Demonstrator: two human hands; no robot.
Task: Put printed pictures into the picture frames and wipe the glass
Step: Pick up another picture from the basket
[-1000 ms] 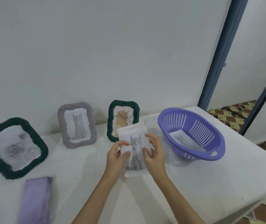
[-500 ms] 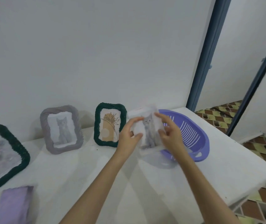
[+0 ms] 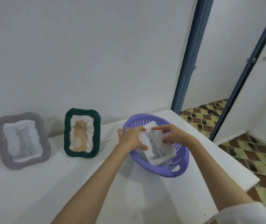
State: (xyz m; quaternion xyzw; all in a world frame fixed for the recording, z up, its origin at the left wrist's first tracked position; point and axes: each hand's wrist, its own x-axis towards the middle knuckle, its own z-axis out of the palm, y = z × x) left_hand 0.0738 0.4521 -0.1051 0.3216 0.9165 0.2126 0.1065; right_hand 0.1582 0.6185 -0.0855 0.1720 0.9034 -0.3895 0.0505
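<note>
Grey-kitten printed picture (image 3: 157, 147), held over purple slotted plastic basket (image 3: 161, 171): left hand (image 3: 131, 139) and right hand (image 3: 175, 134) grip pinching edges. Keep sheet flat, fingers off print.

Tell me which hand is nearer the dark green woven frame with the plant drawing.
Left. The left hand grips the cat print over the purple plastic basket, just right of the dark green woven frame; the right hand holds the print's far side.
</note>
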